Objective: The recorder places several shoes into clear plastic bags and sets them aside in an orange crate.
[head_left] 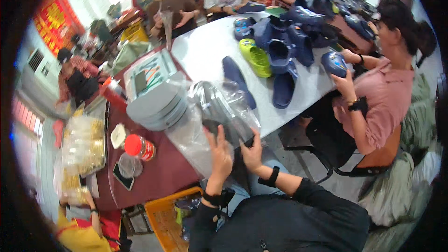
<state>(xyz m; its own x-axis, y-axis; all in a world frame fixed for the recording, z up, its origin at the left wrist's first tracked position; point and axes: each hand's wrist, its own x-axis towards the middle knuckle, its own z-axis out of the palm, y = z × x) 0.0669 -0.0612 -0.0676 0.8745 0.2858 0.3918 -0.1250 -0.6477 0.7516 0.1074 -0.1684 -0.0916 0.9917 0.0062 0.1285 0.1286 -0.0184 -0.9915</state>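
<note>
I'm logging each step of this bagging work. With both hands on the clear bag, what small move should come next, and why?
Probably push the dark shoe deeper into the clear plastic bag. The left hand and right hand both grip the bag's lower edge, and the shoe seems to sit inside it already, above the fingers.

clear plastic bag (224, 107), crumpled, dark slipper inside

A white table (205, 46) meets a dark red table (163, 172). A red poster (55, 21) hangs on the pale wall (88, 0). Grey floor (308, 158) lies below an orange-backed chair (373, 161).
</note>
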